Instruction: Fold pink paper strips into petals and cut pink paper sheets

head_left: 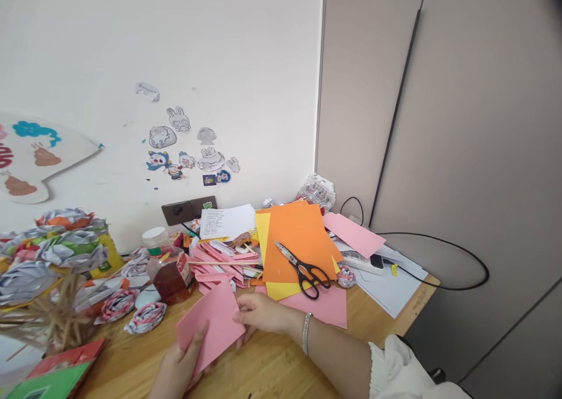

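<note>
A pink sheet of paper (217, 323) is held up over the wooden table, slightly bent. My left hand (184, 352) grips its lower left side, thumb across the front and the other fingers behind. At its right edge my right hand (259, 312) pinches the paper between thumb and fingers. Just beyond lie black-handled scissors (302, 270), resting on orange paper (294, 229) with yellow paper (276, 290) underneath. Another pink sheet (329, 308) lies flat below that stack. Folded pink paper strips (219, 264) are heaped behind the held sheet.
To the left stand a jar of reddish-brown liquid (173, 276), rolled paper roses (147, 317) and a bundle of wooden sticks (65, 314). A power strip (362, 261) and white sheets (390, 290) lie near the table's right edge. A black cable (478, 264) loops past that edge.
</note>
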The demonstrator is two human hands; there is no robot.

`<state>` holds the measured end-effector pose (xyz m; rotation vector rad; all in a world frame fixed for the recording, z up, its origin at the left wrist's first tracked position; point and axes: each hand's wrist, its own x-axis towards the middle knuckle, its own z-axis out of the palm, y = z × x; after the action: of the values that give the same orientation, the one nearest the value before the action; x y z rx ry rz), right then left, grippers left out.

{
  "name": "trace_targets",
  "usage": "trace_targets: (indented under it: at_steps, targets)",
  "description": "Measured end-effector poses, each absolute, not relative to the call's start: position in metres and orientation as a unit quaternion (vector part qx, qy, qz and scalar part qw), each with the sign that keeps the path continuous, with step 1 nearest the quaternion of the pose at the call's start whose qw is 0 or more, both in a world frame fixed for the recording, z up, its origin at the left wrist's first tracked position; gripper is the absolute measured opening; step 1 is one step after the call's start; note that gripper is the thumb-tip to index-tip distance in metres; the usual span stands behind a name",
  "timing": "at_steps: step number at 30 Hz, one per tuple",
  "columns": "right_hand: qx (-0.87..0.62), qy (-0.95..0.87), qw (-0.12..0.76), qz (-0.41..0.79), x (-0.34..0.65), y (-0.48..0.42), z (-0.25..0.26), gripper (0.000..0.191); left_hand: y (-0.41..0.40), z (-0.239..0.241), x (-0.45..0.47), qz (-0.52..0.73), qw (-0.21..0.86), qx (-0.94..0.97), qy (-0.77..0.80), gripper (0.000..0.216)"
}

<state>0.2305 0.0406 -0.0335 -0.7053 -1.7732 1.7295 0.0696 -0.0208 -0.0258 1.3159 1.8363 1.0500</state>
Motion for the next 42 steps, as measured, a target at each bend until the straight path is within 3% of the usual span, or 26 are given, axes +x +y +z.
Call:
trace_targets:
  at_steps: [4,8,14,21,29,34,39,42]
  targets:
    - [-0.272,-0.656,0.316,0.629,0.228,0.039,-0.034,0.014,-0.018,-0.029,0.067,0.407,0.365,0.467,0.695,0.043]
    - [-0.239,-0.633,0.28,0.681,0.226,0.039,-0.035,0.015,-0.018,-0.027,0.066,0.435,0.384,0.435,0.689,0.041]
    - [-0.298,-0.668,0.279,0.622,0.223,0.041,-0.044,0.017,-0.019,-0.03,0.064,0.454,0.382,0.429,0.681,0.04]
    - [-0.206,-0.636,0.267,0.694,0.225,0.045,-0.047,0.029,-0.02,-0.027,0.065,0.46,0.397,0.423,0.672,0.047]
    - [-0.265,-0.685,0.293,0.612,0.222,0.041,-0.051,0.022,-0.026,-0.022,0.071,0.455,0.353,0.484,0.659,0.04]
    - [-0.285,-0.766,0.362,0.449,0.23,0.033,-0.033,0.029,-0.028,-0.02,0.07,0.45,0.356,0.512,0.639,0.038]
    - [-0.294,-0.721,0.324,0.537,0.229,0.029,-0.031,0.034,-0.034,-0.02,0.08,0.403,0.409,0.499,0.649,0.047]
    - [-0.3,-0.719,0.369,0.507,0.229,0.029,-0.032,0.037,-0.034,-0.024,0.079,0.399,0.422,0.499,0.643,0.046]
